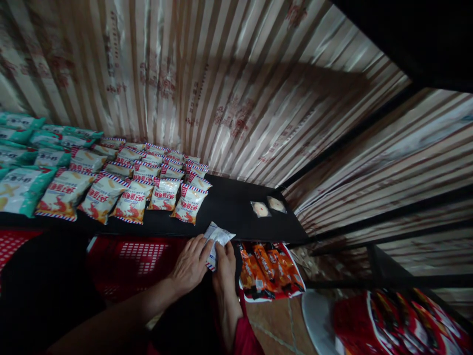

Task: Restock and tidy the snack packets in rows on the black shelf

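Note:
Both hands grip one small snack bag (219,237) at the front edge of the black shelf (236,197). Its pale, mostly plain side faces up, and a striped end seal shows at the bottom. My left hand (190,264) holds it from the left, fingers closed over that edge. From the right, my right hand (226,264) presses on it with the thumb on top. Just beyond stand rows of white snack bags (185,203) with red lettering and striped seals. The underside of the held bag is hidden.
Teal snack bags (25,190) fill the shelf's left end. Two small clear-wrapped round pieces (260,209) lie toward its right end. Below are a red basket (129,256), orange packets (266,266) and a red container of packets (354,318). Striped curtain (221,88) hangs behind; black frame bars cross right.

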Tool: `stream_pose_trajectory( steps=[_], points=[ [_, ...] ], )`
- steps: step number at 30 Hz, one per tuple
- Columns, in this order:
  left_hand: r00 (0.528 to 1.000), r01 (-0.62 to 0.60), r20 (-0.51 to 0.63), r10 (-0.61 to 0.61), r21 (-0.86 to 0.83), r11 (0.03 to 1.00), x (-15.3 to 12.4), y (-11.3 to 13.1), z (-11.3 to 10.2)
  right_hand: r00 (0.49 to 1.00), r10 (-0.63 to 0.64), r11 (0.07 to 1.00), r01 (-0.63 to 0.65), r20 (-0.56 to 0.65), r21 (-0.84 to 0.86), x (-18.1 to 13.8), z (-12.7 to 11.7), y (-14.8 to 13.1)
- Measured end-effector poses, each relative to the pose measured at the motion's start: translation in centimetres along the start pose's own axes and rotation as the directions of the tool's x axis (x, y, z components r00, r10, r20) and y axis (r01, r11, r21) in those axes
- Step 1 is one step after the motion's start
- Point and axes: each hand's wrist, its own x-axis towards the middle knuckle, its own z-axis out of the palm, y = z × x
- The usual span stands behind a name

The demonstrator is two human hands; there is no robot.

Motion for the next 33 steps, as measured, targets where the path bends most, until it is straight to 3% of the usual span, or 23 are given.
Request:
stream_pose_trajectory(
  steps=[6, 13, 17, 24, 33],
  points=[
    [0.997, -0.020, -0.078, 0.019, -0.015, 1.000, -2.2, 0.5, -1.2, 0.985, 0.162, 0.977, -0.168, 0.055, 0.132, -2.1, 0.5, -1.2],
    [0.981, -0.006, -0.193, 0.014, 0.042, 0.999, -4.3, 0.5, -3.9, 0.951, 0.230, 0.963, -0.254, 0.208, 0.094, -4.5, 1.4, -1.2],
    [0.987, 0.011, -0.159, 0.005, 0.101, 0.995, -5.3, -0.1, -5.4, 0.929, 0.242, 0.954, -0.281, 0.281, 0.107, -5.8, 2.7, -1.4],
    [0.992, 0.118, -0.057, -0.112, 0.131, 0.984, -7.2, -1.2, -6.6, 0.880, 0.249, 0.946, -0.310, 0.404, 0.091, -7.1, 5.1, -0.3],
    [0.985, 0.126, -0.131, -0.110, 0.115, 0.985, -8.9, -2.0, -6.9, 0.846, 0.342, 0.910, -0.407, 0.409, 0.081, -7.4, 6.2, 1.8]
  ],
)
